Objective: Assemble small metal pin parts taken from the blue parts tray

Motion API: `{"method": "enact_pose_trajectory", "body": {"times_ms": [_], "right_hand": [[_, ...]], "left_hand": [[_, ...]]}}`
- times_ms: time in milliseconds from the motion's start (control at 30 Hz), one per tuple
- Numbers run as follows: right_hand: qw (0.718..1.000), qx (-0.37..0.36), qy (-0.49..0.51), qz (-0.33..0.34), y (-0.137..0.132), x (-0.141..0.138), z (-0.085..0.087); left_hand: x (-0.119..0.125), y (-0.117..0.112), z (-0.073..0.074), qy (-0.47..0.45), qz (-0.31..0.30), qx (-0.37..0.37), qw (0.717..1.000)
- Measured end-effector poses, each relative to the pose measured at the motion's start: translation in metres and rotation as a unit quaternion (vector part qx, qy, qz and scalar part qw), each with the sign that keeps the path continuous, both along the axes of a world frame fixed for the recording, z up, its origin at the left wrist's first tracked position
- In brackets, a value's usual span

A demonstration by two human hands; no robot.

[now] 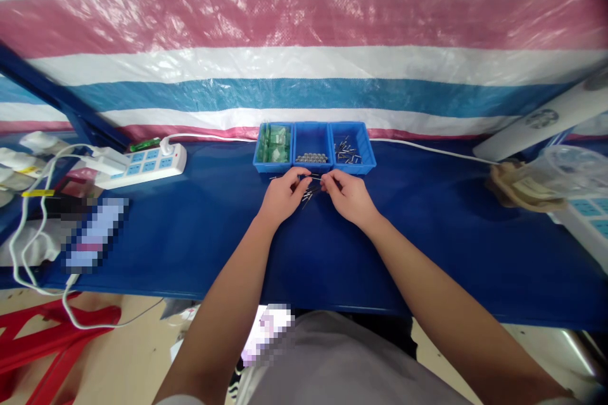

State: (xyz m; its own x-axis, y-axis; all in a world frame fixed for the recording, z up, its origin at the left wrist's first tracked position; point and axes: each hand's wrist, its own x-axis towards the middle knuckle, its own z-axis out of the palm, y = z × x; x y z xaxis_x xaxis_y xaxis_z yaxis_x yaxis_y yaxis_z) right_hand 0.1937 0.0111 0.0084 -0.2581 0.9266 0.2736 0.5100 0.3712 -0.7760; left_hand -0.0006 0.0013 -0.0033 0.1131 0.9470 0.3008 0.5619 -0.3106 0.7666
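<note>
My left hand [284,197] and my right hand [351,197] face each other just in front of three blue bins. Fingers of both are pinched at the two ends of a thin metal pin [313,176], too small to make out well. Below and between them, several loose metal pins [308,195] lie on the blue table [327,253]. The left bin [272,168] holds green, see-through pieces [276,144]. In the middle bin [311,133] rows of steel balls [311,157] sit at the front. More metal pins [348,150] fill part of the right bin [365,168].
A white power strip [166,168] with plugs and cables stands at the left, near a blurred phone [97,234]. On the right are a clear plastic tub [570,171] and a white tube [532,120]. Striped sheeting [304,19] hangs behind the table.
</note>
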Motion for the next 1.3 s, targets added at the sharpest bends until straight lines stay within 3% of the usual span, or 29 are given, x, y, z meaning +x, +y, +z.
{"method": "enact_pose_trajectory", "body": {"times_ms": [567, 1300], "right_hand": [[0.999, 0.025, 0.039, 0.002, 0.001, -0.003, -0.010], [0.998, 0.052, 0.029, 0.003, 0.001, -0.003, -0.008]], "left_hand": [[-0.002, 0.000, 0.001, 0.018, 0.005, -0.004, 1.000], [-0.002, -0.001, 0.003, 0.016, 0.001, 0.005, 1.000]]}}
